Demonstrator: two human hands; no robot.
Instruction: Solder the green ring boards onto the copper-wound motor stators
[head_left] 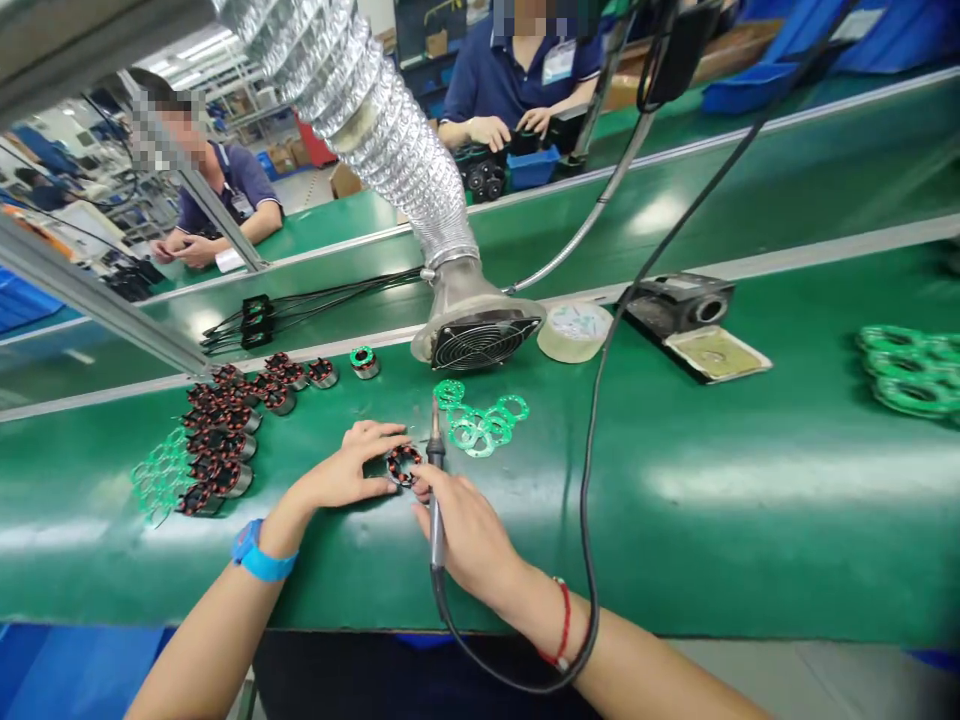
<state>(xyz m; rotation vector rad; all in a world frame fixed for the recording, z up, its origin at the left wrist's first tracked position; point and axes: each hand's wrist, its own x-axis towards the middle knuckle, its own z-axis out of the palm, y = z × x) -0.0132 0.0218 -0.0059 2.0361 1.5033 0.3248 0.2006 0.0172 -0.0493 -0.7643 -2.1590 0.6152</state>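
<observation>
My left hand (346, 470) curves around a motor stator (405, 452) with copper windings, thumb and fingers at its sides on the green bench. My right hand (480, 535) grips a soldering iron (436, 452), its tip pointing away from me; the fingertips of that hand also reach the stator's near right side. Just beyond the iron lies a loose group of green ring-shaped circuit boards (480, 430). One stator with a green ring on top (364, 362) stands farther back. To the left, more wound stators (221, 440) are clustered in rows.
A fume extractor hood (480, 340) on a silver duct hangs behind the hands. Beside it are a tape roll (574, 333) and an iron stand with sponge (705, 320). Green boards (911, 370) lie far right. The iron's black cable (589, 480) loops over my right forearm. Two people work opposite.
</observation>
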